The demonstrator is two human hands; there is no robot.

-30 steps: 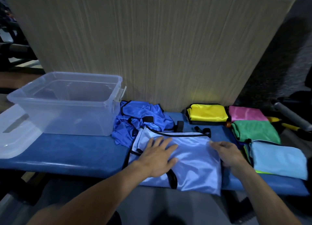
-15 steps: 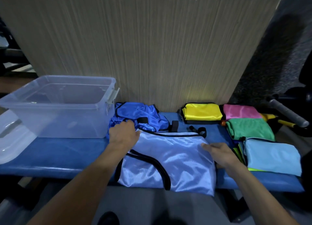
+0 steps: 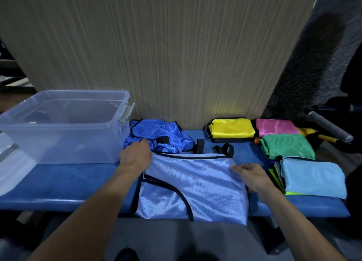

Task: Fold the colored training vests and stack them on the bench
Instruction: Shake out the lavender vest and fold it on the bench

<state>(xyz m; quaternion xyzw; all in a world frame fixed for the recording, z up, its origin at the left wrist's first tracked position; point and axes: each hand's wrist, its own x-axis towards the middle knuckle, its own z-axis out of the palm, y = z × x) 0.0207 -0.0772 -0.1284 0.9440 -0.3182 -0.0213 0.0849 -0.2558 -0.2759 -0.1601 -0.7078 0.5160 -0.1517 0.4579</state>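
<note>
A person's left hand [image 3: 137, 154] is resting at the far left corner of a light blue vest [image 3: 193, 186] that is lying flat on the blue surface [image 3: 64, 184], its near edge hanging over the front; whether the fingers are pinching the cloth cannot be told. The right hand [image 3: 251, 177] is pressing the vest's right edge with fingers relaxed, grasping nothing. A crumpled royal blue vest [image 3: 160, 134] is lying just behind, beside a clear plastic bin [image 3: 64, 125]. Folded yellow [image 3: 232, 130], pink [image 3: 276, 126], green [image 3: 287, 146] and pale blue vests [image 3: 313, 176] are sitting to the right.
</note>
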